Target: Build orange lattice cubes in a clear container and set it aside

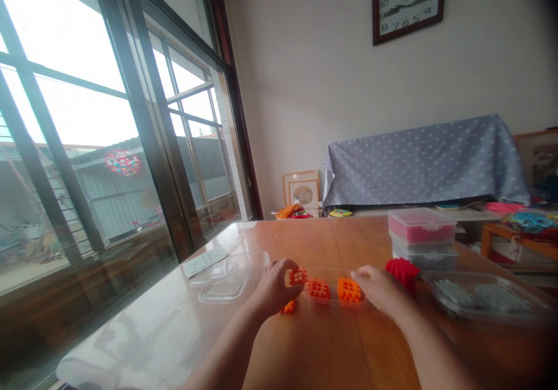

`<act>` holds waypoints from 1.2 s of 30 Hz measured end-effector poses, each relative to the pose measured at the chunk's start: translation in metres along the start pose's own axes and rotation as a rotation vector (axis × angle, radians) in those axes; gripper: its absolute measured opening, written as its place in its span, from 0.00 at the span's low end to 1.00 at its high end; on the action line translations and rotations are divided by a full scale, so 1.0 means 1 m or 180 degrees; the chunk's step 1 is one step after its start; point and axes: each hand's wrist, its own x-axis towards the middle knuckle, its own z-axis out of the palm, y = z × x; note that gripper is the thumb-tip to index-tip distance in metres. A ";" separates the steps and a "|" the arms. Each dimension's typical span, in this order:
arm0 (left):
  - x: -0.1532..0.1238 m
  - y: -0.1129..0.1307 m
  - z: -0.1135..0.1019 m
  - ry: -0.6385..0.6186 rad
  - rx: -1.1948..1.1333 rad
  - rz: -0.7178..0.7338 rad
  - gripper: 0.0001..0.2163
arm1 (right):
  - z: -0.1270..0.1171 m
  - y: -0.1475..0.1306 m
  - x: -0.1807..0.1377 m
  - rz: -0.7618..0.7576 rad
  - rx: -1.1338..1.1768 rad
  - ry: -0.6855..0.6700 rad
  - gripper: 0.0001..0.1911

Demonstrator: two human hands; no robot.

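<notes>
My left hand (279, 285) is closed on a red-orange toothed building block (299, 276) with square holes, held above the left end of a clear plastic tub (335, 270). Inside the tub sit a red-orange lattice block (318, 289) and an orange block (349, 290). Partly behind my left hand, another orange piece (288, 307) lies on the table. At the tub's right end is my right hand (379, 288), fingers curled together beside the orange block; whether they grip the rim, a block or nothing is hidden. A red toothed block (401, 272) stands beyond my right wrist.
Clear lids (222, 288) and a printed sheet (206, 262) lie on the table's left side. On the right are a clear tub of grey pieces (436, 303) and two stacked boxes (422, 227). The wooden table (318, 349) borders a large window at left.
</notes>
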 end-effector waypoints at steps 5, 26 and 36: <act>0.020 0.030 0.013 -0.0428 0.0109 -0.0036 0.16 | 0.003 0.001 0.001 -0.0035 0.0114 0.0045 0.22; 0.015 0.040 0.012 -0.0501 0.0586 0.0627 0.12 | 0.001 -0.001 0.001 0.0050 0.0103 0.0117 0.20; -0.010 -0.027 -0.009 -0.0715 0.0037 -0.0366 0.19 | 0.000 0.001 0.002 -0.0025 0.0039 0.0044 0.20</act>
